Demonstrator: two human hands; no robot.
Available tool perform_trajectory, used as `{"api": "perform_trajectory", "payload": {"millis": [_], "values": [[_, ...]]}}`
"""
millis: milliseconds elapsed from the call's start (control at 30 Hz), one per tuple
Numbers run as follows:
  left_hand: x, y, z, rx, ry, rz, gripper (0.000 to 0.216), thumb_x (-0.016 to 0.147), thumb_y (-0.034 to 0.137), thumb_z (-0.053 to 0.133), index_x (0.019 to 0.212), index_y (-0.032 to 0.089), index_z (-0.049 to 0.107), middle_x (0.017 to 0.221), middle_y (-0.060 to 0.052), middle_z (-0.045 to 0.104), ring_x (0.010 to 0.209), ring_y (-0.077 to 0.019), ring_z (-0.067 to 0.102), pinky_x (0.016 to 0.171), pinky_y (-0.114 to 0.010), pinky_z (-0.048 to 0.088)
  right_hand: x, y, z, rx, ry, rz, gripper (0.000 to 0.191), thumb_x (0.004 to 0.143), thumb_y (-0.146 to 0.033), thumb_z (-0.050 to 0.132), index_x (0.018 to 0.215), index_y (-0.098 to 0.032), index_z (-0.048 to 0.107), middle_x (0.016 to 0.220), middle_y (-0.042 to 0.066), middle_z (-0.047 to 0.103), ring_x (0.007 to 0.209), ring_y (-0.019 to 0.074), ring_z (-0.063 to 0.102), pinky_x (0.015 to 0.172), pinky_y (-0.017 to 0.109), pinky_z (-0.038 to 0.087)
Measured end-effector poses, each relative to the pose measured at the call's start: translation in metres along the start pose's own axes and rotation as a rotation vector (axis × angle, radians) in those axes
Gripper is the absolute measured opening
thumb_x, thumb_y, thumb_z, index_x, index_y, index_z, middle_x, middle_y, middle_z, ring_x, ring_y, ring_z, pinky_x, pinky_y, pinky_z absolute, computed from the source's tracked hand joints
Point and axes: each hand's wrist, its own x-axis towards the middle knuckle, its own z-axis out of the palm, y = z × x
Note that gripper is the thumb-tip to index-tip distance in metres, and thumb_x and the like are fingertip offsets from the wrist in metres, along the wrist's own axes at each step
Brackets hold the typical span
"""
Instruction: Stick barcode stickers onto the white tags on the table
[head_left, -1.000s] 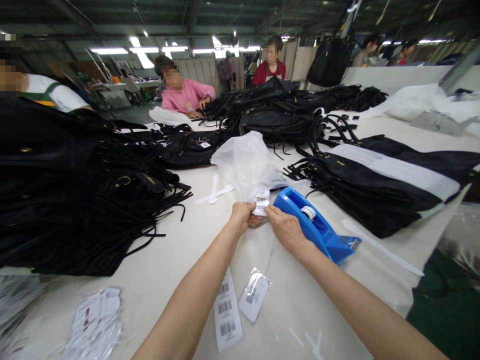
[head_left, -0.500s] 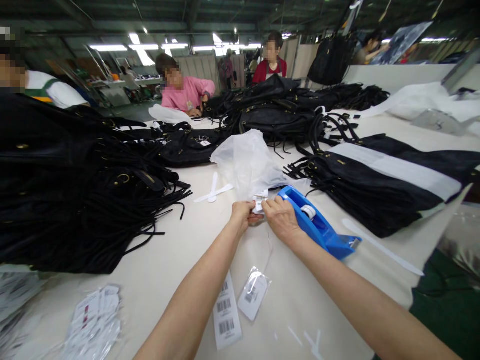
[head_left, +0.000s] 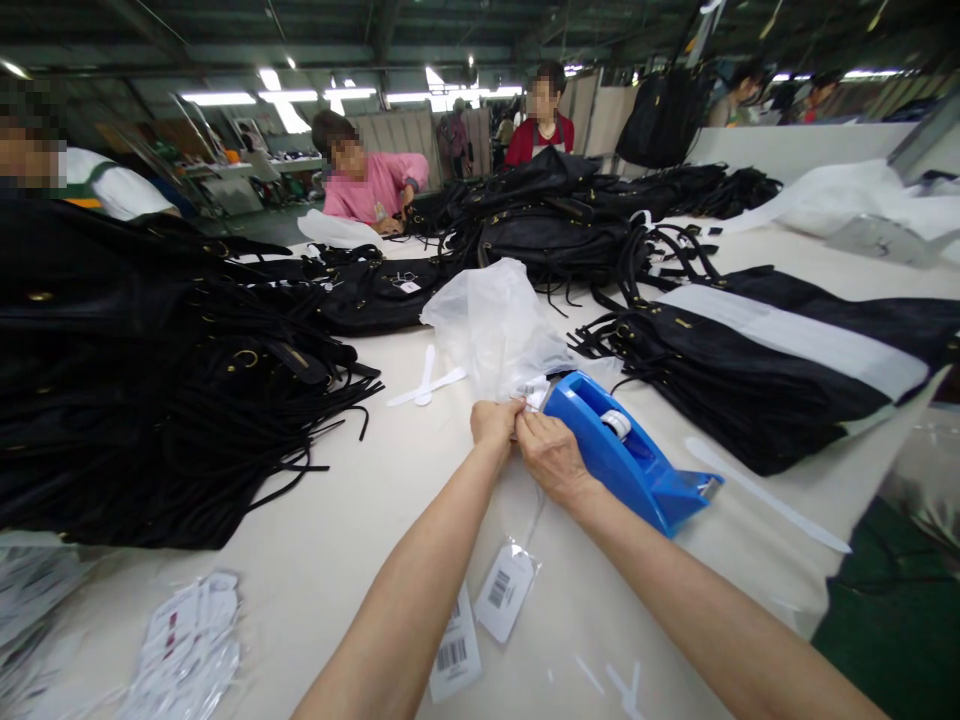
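Note:
My left hand [head_left: 493, 422] and my right hand [head_left: 550, 456] meet at the middle of the table, fingers pinched together on a small white tag [head_left: 531, 390] at the mouth of a clear plastic bag [head_left: 491, 325]. A thin string hangs from my hands down to a bagged barcode tag [head_left: 505, 591] lying on the table. Right beside my right hand stands a blue tape dispenser [head_left: 626, 454].
Piles of black bags lie at the left [head_left: 150, 390], the right [head_left: 750, 370] and the back [head_left: 555, 215]. A barcode label strip [head_left: 455, 650] and a heap of bagged tags [head_left: 187, 650] lie near me. Other people work at the table's far side.
My hands have drawn closer together and nearer to me, pinching the small tag tighter. The bagged barcode tag has shifted slightly on the table.

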Motion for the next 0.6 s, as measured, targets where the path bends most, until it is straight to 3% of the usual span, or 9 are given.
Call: {"api": "perform_trajectory", "payload": {"millis": [233,600], "values": [[0.008,-0.004,-0.001,0.136,0.034,0.066,0.016,0.054,0.021,0.075,0.056,0.014,0.061,0.059,-0.010,0.064,0.077,-0.0234,0.063,0.045,-0.019,0.038,-0.007,-0.003,-0.001,0.032,0.065,-0.093,0.022,0.082,-0.005,0.037,0.079,-0.008,0.059,0.073,0.011,0.058,0.067,0.0198,0.049,0.060,0.030,0.034],[0.012,-0.006,-0.005,0.268,0.030,0.101,0.028,0.047,0.032,0.079,0.054,0.013,0.060,0.060,-0.010,0.064,0.075,-0.0245,0.063,0.043,-0.020,0.036,-0.025,-0.008,-0.014,0.087,0.118,-0.164,0.026,0.085,-0.006,0.031,0.083,-0.008,0.057,0.068,0.008,0.053,0.064,0.0180,0.047,0.059,0.029,0.032]]}}
